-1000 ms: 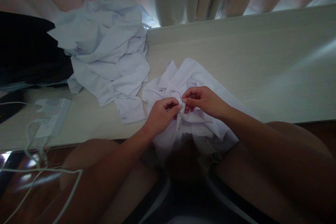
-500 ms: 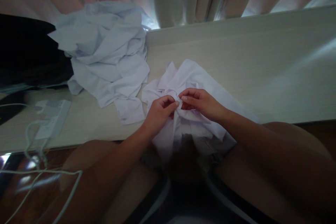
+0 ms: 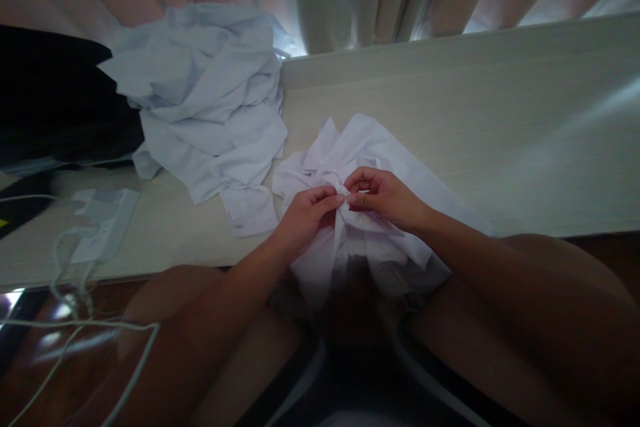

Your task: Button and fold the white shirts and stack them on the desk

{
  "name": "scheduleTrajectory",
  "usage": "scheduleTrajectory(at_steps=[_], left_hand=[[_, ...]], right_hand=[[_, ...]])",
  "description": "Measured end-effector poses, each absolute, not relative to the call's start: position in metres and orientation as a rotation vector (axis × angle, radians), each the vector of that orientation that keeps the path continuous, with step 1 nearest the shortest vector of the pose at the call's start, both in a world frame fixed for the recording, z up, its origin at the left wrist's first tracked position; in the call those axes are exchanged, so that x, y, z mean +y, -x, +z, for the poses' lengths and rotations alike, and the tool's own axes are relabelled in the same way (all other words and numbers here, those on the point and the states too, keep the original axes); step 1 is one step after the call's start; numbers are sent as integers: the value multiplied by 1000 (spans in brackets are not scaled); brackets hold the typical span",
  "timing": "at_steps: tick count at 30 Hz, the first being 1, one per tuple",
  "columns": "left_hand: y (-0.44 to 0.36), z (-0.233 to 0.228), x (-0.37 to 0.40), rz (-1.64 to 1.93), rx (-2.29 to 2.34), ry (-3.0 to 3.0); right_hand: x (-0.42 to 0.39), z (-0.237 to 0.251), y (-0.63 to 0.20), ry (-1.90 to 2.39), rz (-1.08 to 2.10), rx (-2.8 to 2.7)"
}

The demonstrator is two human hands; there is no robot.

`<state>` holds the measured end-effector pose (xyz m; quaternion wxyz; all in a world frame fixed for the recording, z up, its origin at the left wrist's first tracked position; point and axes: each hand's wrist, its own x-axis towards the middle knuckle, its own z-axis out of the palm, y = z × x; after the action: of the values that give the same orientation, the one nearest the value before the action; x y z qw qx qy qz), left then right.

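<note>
The power strip [image 3: 113, 223] on the left is a pale, hard, long box with smooth faces and straight edges, and plugs sit in it; their shapes run into the pale casing, so I cannot count them. White cords [image 3: 123, 325] run from that corner, round and smooth, one bending sharply above the dark, shiny floor [image 3: 75, 370].

The white cloth [image 3: 383, 140] lies in front of the person, partly on the table [image 3: 480, 127] and partly hanging over its near edge between the knees. It is thin and soft, gathered into a bunch at the middle, with folds spreading out from there and a smoother, flatter stretch to the right. The left hand [image 3: 313, 210] grips the bunched part between thumb and bent fingers. The right hand [image 3: 383, 195] pinches the same spot from the other side, its thumb near the left thumb, fingers curled. What lies right between the fingertips is too small to make out.

Beyond and to the left, a pile of white fabric [image 3: 205, 93] rises in a loose, crumpled heap, with one flat flap pointing toward the left hand. Against its left side lies a black heap [image 3: 57, 90], so dark that its texture hardly shows. The table is pale, with a fine streaky grain. Behind it, curtains [image 3: 323, 3] hang in tall folds, light coming through.
</note>
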<state>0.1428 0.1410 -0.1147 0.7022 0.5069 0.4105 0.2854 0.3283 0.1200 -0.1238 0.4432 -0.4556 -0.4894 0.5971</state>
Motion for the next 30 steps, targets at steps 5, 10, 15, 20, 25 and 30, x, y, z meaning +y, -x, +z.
scheduleTrajectory(at_steps=[5, 10, 15, 20, 25, 30], left_hand=[[-144, -115, 140, 634, 967, -1189], [-142, -117, 143, 602, 960, -1203], [-135, -116, 154, 621, 894, -1108], [-122, -104, 171, 756, 891, -989], [-116, -105, 189, 971, 954, -959], [-107, -118, 196, 811, 1246, -1322]], right_hand=[[119, -123, -329, 1150, 1451, -1226], [120, -119, -329, 1133, 1444, -1282], [123, -111, -338, 1225, 1341, -1473], [125, -103, -356, 1307, 1284, -1732], [129, -108, -360, 1313, 1209, -1694], [131, -126, -354, 1431, 1175, -1658]])
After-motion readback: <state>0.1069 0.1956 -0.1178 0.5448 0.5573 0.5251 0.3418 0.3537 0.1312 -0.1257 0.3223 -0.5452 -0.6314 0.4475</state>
